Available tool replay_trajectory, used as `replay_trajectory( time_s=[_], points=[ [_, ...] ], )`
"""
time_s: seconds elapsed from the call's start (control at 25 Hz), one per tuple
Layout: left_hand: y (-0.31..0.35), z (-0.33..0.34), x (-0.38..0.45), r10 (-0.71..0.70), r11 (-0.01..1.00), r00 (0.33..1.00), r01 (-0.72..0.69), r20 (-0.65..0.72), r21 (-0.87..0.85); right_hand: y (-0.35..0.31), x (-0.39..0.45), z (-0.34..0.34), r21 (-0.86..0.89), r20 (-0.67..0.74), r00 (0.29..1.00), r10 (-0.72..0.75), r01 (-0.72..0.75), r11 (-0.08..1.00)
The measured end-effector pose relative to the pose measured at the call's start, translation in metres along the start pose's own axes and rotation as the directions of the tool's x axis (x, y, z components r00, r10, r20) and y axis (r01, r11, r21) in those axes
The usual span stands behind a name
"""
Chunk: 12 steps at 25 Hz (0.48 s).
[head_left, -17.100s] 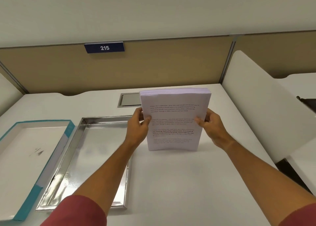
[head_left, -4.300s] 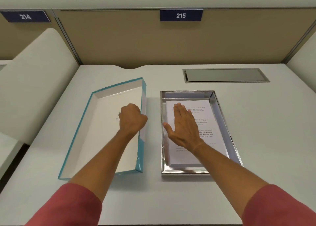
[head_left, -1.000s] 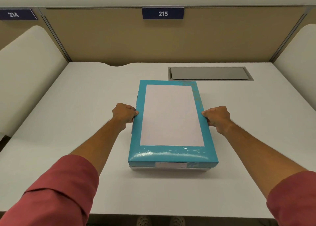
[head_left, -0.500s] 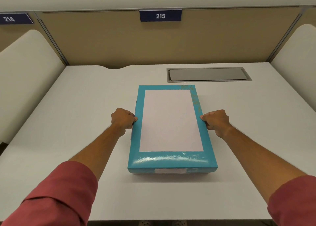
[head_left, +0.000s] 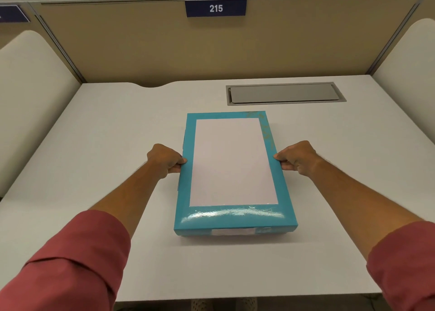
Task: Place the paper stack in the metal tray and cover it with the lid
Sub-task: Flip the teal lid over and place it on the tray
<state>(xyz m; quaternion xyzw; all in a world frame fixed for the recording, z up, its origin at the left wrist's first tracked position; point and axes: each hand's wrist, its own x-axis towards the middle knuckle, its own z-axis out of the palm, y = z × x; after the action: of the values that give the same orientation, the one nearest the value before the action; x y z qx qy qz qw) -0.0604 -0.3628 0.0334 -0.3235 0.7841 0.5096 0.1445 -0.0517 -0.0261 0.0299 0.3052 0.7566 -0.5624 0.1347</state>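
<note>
Gripping the teal lid (head_left: 235, 219) by its long sides, left hand (head_left: 164, 161) and right hand (head_left: 297, 157) pinching opposite edges, resting flat mid-worktop (head_left: 94, 145).

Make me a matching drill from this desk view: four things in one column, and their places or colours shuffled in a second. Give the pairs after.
Things
1. lid
2. left hand
3. number sign
4. metal hatch

Places or colours
A. dark blue, on the back partition
B. teal border around a white panel
C. set into the desk, behind the lid and to the right
D. gripping the lid's left edge

Pairs: 1-B, 2-D, 3-A, 4-C
</note>
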Motion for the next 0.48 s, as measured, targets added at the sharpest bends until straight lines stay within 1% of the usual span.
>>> replay_trajectory(
  time_s=[0.28, 0.48],
  points=[
    [-0.004, 0.009, 0.003, -0.026, 0.999, 0.999, 0.026, -0.023, 0.027, 0.006, 0.009, 0.003, -0.002, 0.018, 0.999, 0.045, -0.045, 0.999],
    [-0.007, 0.015, 0.006, -0.017, 0.994, 0.998, 0.023, -0.062, 0.104, 0.01, 0.012, 0.005, -0.007, 0.024, 0.997, 0.068, -0.068, 0.998]
  ],
)
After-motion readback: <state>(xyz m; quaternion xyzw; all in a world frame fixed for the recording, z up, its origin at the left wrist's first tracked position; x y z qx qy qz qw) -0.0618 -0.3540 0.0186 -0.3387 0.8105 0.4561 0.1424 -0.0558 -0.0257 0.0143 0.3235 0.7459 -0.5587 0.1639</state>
